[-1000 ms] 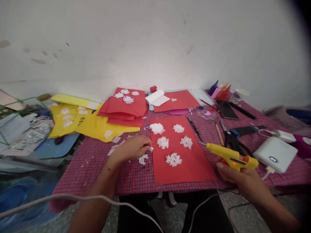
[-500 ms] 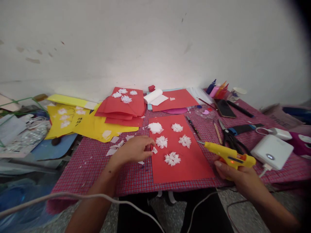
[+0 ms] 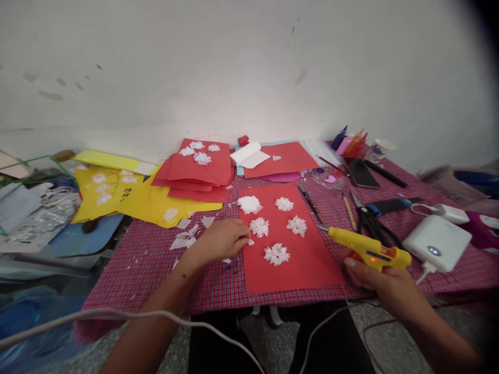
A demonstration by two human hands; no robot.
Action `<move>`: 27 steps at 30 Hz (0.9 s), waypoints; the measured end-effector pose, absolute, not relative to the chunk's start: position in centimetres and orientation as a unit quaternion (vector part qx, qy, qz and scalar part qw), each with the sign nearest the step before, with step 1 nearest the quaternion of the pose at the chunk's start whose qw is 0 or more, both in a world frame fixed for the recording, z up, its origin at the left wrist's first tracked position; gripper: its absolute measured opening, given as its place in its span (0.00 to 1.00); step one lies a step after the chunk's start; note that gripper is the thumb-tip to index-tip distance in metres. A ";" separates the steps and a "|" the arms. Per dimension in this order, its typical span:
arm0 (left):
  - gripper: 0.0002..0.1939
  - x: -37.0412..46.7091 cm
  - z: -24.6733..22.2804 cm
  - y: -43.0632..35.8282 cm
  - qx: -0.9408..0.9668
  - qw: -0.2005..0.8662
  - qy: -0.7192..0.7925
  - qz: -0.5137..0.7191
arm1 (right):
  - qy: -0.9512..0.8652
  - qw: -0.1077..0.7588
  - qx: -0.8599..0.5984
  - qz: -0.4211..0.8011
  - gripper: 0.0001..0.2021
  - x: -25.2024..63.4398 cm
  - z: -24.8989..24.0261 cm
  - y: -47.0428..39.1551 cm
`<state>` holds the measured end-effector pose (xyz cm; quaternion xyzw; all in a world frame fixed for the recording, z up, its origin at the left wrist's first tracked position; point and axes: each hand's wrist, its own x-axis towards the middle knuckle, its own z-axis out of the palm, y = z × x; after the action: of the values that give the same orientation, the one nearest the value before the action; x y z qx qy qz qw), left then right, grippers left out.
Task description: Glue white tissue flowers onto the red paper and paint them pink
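Note:
A red paper sheet (image 3: 304, 265) lies in front of me on the checked tablecloth (image 3: 156, 259), with several white paper flowers (image 3: 276, 254) on it. My left hand (image 3: 220, 240) rests at the sheet's left edge, fingertips pinching a small white paper piece (image 3: 250, 242). My right hand (image 3: 380, 280) holds a yellow glue gun (image 3: 364, 248) to the right of the sheet, nozzle pointing left and its light lit. A white cord (image 3: 128, 316) crosses my left arm.
Stacked red sheets with white flowers (image 3: 200, 166) and yellow paper (image 3: 136, 200) lie at the back left. White paper scraps (image 3: 187, 239) lie left of my hand. Scissors (image 3: 370, 221), a white power bank (image 3: 436, 241), a phone (image 3: 360, 173), pens and glue bottles (image 3: 351, 143) crowd the right.
My left hand has moved right to the red sheet's edge with the small white piece in its fingers. The glue gun has stayed nearly still.

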<state>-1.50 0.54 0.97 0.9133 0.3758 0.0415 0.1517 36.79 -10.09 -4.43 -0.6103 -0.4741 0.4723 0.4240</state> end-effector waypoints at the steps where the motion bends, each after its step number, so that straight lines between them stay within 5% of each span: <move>1: 0.10 -1.4 0.9 0.5 0.913 0.153 0.376 0.042 | -0.474 0.421 -0.612 0.472 0.19 36.8 -4.4 -10.1; 27: 0.12 4.9 2.5 1.7 0.942 0.046 0.331 -0.032 | -0.470 0.433 -0.626 0.446 0.19 35.8 -3.3 -10.3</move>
<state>4.94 1.68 2.51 0.9422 0.3305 -0.0316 0.0460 35.82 -10.28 -3.30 -0.6264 -0.4700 0.4464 0.4329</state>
